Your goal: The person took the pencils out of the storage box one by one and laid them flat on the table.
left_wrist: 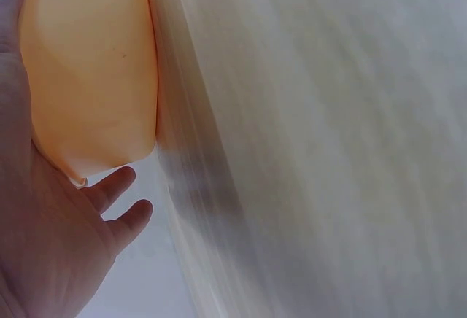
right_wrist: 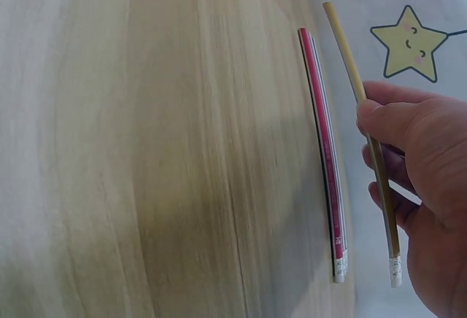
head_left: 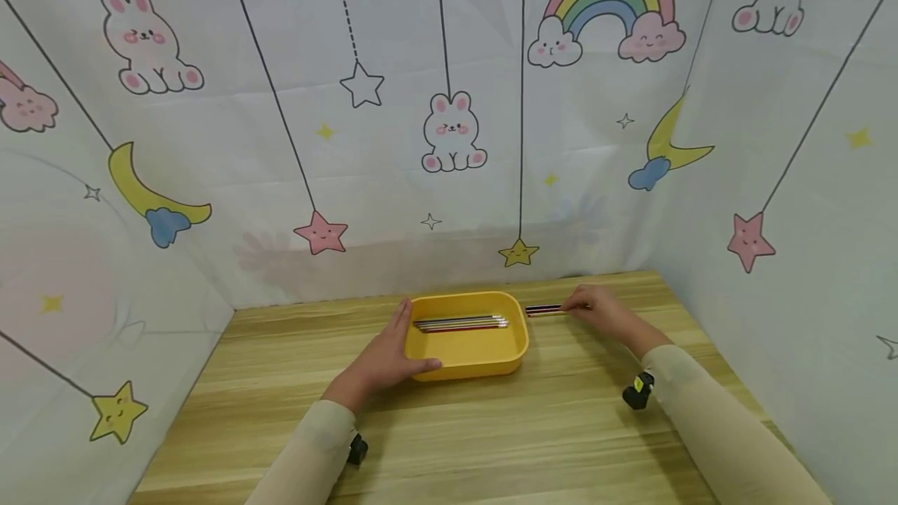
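Note:
A yellow plastic box (head_left: 466, 372) stands on the table, with several pencils (head_left: 459, 324) lying side by side inside it. My left hand (head_left: 386, 361) holds the box at its near left corner, thumb at the front and fingers along the left side. To the right of the box, my right hand (head_left: 605, 312) pinches a gold pencil (right_wrist: 348, 52) between thumb and fingers, its white eraser toward the wrist. On the table beside it lies a red striped pencil (right_wrist: 325, 150); a dark pencil edge shows close against it.
The wood-grain table (head_left: 491, 443) ends at a white cloth backdrop (head_left: 393, 178) printed with rabbits, stars and moons. Cloth also hangs at the left and right sides. The pencils outside the box lie near the table's back edge.

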The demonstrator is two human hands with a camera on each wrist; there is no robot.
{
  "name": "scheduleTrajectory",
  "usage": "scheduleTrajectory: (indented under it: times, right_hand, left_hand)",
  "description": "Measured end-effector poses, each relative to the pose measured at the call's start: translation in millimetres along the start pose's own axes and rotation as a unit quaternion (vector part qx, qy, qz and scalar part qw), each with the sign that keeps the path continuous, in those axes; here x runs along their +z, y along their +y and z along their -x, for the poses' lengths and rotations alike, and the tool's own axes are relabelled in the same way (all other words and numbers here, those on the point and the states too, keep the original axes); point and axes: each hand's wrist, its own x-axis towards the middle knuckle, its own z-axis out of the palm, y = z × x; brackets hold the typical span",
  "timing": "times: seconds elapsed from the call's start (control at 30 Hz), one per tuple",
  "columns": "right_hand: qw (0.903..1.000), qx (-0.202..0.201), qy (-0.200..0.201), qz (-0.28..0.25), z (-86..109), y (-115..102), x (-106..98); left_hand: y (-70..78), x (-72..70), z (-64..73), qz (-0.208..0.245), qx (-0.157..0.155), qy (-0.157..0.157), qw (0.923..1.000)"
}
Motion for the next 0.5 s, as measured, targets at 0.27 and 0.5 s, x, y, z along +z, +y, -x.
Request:
scheduleTrajectory:
  times: [0.27,0.5]
  right_hand:
    - [0.9998,0.01,-0.009,0.016,0.0,1.6,3.8]
    - [0.9994,0.026,-0.019,0.015,-0.6,2.6,6.1]
  left_hand:
    - [0.9,-1.6,2.0,0.004,-0.004,-0.005,1.0]
    - [1.0,-1.6,1.9,0.004,-0.005,-0.003,1.0]
